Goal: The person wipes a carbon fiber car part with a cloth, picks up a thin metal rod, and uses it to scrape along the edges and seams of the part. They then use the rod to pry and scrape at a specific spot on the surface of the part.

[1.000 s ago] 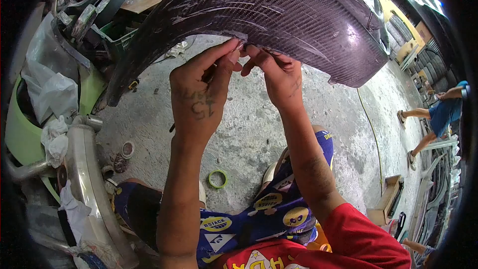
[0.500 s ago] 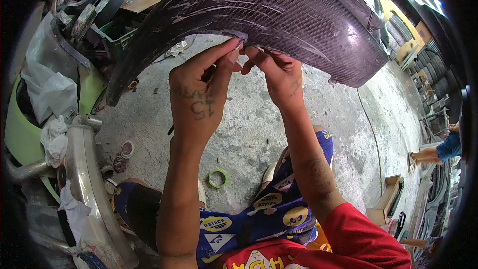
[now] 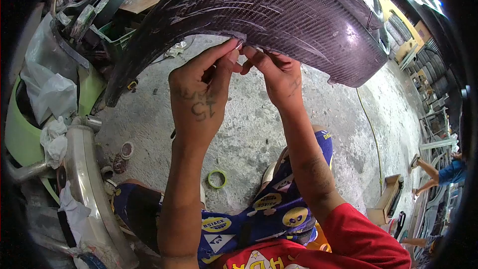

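Observation:
A dark carbon-fibre car body panel, scratched with pale streaks, spans the top of the view. Its curved lower edge lies right at my fingertips. My left hand is closed, thumb and forefinger pinched together at a small greyish, rough spot on that edge; whatever is between them is too small to name. Close beside it, my right hand has its thumb against the lower edge, with other fingers bent partly behind the panel. The fingertips of both hands nearly meet.
On the concrete floor lies a green roll of tape between my feet. A metal exhaust muffler and a light-green body part crowd the left. A wooden box stands at right, near another person's legs.
My hands stay at the same spot on the panel edge, with barely any shift. At the far right, the other person has moved lower in view, legs now apart.

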